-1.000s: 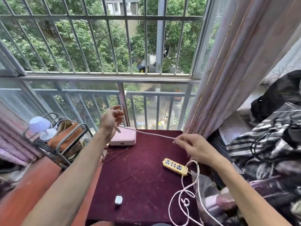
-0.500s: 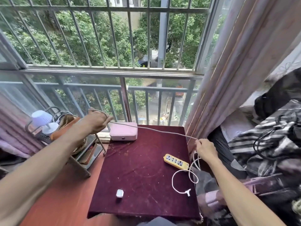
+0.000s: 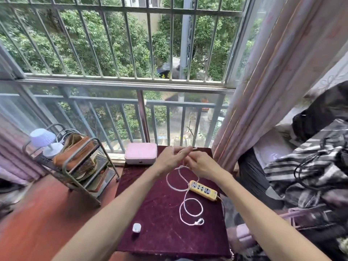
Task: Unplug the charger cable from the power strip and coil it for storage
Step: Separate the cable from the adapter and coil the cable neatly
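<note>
On the table [image 3: 160, 240], power strip [image 3: 203, 190] at right, cable [image 3: 180, 212] across its far end, box [image 3: 140, 153] behind, adapter [image 3: 136, 227] in front.

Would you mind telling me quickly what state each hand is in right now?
Left hand: closed, pinching the white charger cable.
Right hand: closed, fingers curled round the same cable.

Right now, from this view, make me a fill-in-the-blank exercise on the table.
1. The strip is ____ in colour.
2. The box at the far edge of the table is ____.
3. The adapter lies nearer the ____ arm.
4. The left hand and right hand both grip the white ____.
Missing: yellow; pink; left; cable.
</note>
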Demonstrator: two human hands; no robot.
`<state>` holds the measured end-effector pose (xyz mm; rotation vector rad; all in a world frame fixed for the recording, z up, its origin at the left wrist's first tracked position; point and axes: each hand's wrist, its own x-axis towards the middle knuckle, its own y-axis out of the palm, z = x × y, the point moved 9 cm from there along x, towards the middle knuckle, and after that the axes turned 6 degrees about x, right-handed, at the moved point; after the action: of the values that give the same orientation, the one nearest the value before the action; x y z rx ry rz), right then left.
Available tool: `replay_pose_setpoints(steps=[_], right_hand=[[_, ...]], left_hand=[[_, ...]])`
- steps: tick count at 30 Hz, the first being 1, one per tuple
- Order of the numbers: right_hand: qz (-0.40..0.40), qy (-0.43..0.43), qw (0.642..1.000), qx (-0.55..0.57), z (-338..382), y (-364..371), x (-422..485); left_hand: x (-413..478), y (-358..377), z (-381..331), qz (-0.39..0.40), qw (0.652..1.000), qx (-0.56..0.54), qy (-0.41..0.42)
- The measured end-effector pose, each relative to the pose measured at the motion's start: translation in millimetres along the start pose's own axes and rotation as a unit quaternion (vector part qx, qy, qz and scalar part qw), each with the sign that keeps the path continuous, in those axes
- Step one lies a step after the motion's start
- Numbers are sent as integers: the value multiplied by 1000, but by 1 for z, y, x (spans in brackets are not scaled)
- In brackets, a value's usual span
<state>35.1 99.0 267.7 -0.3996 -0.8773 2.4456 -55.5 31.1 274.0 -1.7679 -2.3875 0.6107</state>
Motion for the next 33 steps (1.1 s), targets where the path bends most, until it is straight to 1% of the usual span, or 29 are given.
replay_pose_setpoints(steps=[2, 3, 5, 7, 9, 10, 11, 12, 14, 16, 18, 19, 20, 21, 23, 25, 27, 28, 30, 31, 33], right_hand=[[-9, -18, 1000, -11, 3, 1, -1], [-10, -10, 1000, -14, 0, 2, -2], [-7, 10, 1000, -24, -10, 3, -3], [5, 11, 1000, -13, -18, 6, -5], [19, 3, 999, 34, -25, 18, -11], [7, 4, 997, 78, -31, 24, -13], [-24, 14, 991, 128, -39, 28, -16], [-67, 36, 980, 183, -54, 31, -20], [-148, 132, 943, 267, -101, 40, -34], [-189, 268, 892, 311, -162, 57, -65], [-216, 372, 833, 347, -216, 72, -107], [-226, 406, 816, 344, -234, 75, -124], [-231, 428, 808, 331, -247, 77, -133], [-237, 437, 810, 312, -253, 76, -135], [-238, 421, 838, 254, -242, 70, -121], [-200, 384, 879, 200, -208, 63, -95], [-170, 325, 914, 174, -168, 52, -67], [-163, 290, 928, 171, -145, 45, -53], [-149, 200, 947, 204, -96, 34, -24], [-137, 147, 952, 229, -70, 31, -11], [-106, 47, 963, 245, -16, 25, 10]], left_hand=[[5, -2, 2, -35, 999, 6, -2], [5, -3, 2, -48, 999, 20, 2], [5, 1, -1, -54, 998, 39, 22], [6, 3, -6, -64, 997, 23, 33], [8, -2, -11, -86, 996, 2, 32], [9, -7, -15, -97, 995, 4, 31], [10, -14, -18, -106, 994, 7, 32], [10, -21, -20, -117, 993, 5, 30], [10, -45, -23, -154, 988, -4, 27], [10, -85, -27, -220, 975, -14, 20], [10, -138, -32, -292, 955, -38, 20], [10, -164, -34, -320, 947, -35, 19], [9, -186, -35, -335, 942, -18, 15], [10, -200, -35, -338, 941, 3, 13], [15, -205, -32, -316, 948, 23, 16], [21, -190, -26, -279, 960, 9, 12], [27, -166, -21, -235, 972, -9, -6], [29, -154, -19, -210, 977, -17, -13], [32, -126, -21, -151, 988, -35, -25], [33, -111, -23, -111, 993, -40, -29], [33, -78, -32, -13, 999, -33, -24]])
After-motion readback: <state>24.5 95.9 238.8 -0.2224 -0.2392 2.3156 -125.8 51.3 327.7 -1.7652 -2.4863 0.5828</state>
